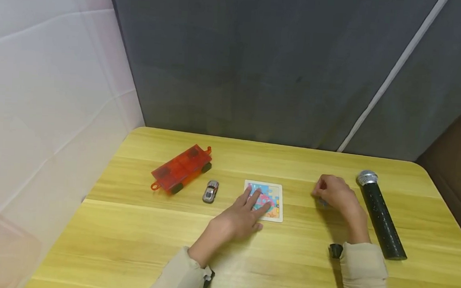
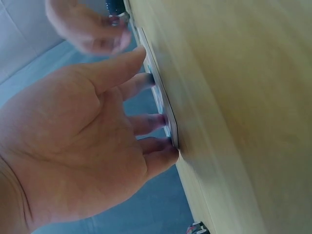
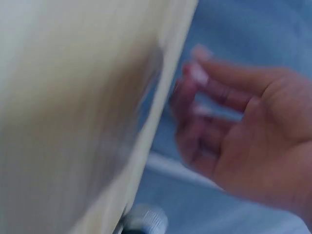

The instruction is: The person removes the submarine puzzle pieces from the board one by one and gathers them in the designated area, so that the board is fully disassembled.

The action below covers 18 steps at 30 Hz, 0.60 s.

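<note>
My left hand (image 1: 242, 215) lies over a small jigsaw puzzle (image 1: 272, 208) with a pale frame, fingers spread and fingertips touching it. In the left wrist view, the fingertips of my left hand (image 2: 92, 131) rest along the puzzle's edge (image 2: 168, 109). My right hand (image 1: 335, 192) is raised above the table to the right, thumb and fingers bent toward each other. A small bluish piece (image 1: 323, 201) shows on the table beneath it. Motion blurs my right hand (image 3: 243, 112) in its wrist view, so whether its fingertips hold something is unclear.
A red translucent toy trailer (image 1: 183, 167) with dark wheels and a small silver toy car (image 1: 210, 191) stand left of the puzzle. On the right lies a black microphone (image 1: 382, 219) with a silver head. A dark grey panel (image 1: 235, 65) rises behind the wooden table (image 1: 129, 239).
</note>
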{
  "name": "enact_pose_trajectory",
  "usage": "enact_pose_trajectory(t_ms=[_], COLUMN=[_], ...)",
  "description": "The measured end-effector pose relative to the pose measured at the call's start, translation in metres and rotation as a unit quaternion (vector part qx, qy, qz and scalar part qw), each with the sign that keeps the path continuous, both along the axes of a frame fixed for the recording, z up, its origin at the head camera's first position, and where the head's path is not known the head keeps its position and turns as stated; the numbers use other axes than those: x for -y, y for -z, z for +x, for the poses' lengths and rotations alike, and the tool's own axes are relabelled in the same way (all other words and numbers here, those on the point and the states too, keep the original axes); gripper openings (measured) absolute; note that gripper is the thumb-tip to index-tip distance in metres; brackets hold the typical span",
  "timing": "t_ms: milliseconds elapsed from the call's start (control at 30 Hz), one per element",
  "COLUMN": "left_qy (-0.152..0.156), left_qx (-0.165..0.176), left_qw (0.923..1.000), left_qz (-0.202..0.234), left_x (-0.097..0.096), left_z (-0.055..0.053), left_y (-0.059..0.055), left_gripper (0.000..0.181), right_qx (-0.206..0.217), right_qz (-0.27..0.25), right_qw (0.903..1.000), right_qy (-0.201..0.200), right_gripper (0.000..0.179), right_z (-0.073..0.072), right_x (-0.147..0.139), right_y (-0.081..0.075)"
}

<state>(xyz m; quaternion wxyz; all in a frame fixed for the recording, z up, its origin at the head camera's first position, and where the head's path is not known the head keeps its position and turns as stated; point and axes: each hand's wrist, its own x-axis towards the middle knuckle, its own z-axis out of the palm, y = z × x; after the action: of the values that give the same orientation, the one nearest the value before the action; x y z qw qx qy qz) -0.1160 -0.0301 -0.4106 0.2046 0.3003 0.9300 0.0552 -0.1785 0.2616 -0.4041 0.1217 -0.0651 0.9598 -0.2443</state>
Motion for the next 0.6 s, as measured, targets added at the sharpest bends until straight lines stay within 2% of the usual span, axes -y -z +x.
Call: enact_pose_trajectory(t_ms=[133, 233, 333, 467, 600], left_qy=[-0.003, -0.022, -0.038, -0.037, -0.033], left_qx=[-0.005, 0.008, 0.024, 0.027, 0.024], left_qw=[1.0, 0.9997, 0.9989, 0.9989, 0.9992], left_qz=[-0.007, 0.002, 0.014, 0.01, 0.001], left_x=[-0.002, -0.002, -0.001, 0.0, 0.0], left_z=[0.001, 0.001, 0.001, 0.0, 0.0], left_y=[-0.001, -0.002, -0.003, -0.002, -0.002], left_gripper=[0.063, 0.061, 0.06, 0.059, 0.06], right_qx=[-0.004, 0.017, 0.015, 0.007, 0.014], right_qz=[-0.085, -0.11, -0.078, -0.021, -0.002], right_qw=[0.9933, 0.9875, 0.9912, 0.9976, 0.9989], right_qy=[-0.078, -0.112, -0.106, -0.066, -0.043], right_gripper=[0.014, 0.016, 0.017, 0.017, 0.015], right_z=[-0.003, -0.005, -0.008, -0.008, -0.007], right_x=[0.043, 0.071, 0.088, 0.102, 0.108], right_y=[0.001, 0.003, 0.003, 0.003, 0.004])
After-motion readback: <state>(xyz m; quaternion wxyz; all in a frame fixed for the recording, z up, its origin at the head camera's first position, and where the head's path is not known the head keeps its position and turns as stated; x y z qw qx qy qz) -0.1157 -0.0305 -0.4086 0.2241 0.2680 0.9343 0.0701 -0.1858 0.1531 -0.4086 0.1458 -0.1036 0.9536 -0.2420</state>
